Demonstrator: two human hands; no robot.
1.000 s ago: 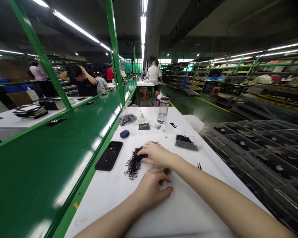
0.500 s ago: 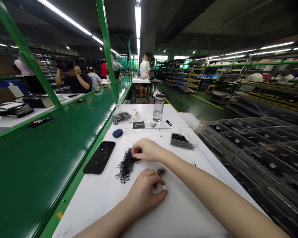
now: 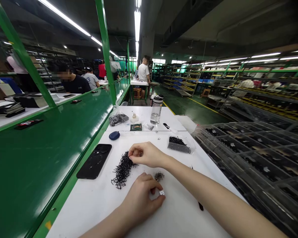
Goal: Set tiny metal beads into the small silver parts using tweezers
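Note:
My left hand (image 3: 142, 195) is closed in a pinch, with a small silvery block (image 3: 162, 192) between thumb and forefinger. Dark spots show on its face. Beyond it, my right hand (image 3: 146, 154) has its thumb and fingertips pressed together at the upper right edge of a pile of short, bent black pieces (image 3: 123, 173). What those fingertips hold, if anything, is too small to make out. A little heap of tiny brownish metal parts (image 3: 159, 177) lies on the white table (image 3: 183, 215) between the two hands.
A black phone-shaped item (image 3: 94, 162) and a blue pouch (image 3: 114, 135) lie left of the pile. A clear tray of black pieces (image 3: 180, 145) and a water bottle (image 3: 156, 110) stand farther back. Tweezers (image 3: 200, 206) lie partly under my right forearm. Compartmented trays (image 3: 250, 148) fill the right side.
The view has shifted slightly. My right hand stays at the pile, its fingertips now nearer the edge. My left hand still pinches the silvery block. A seated person across the belt has lowered their arms.

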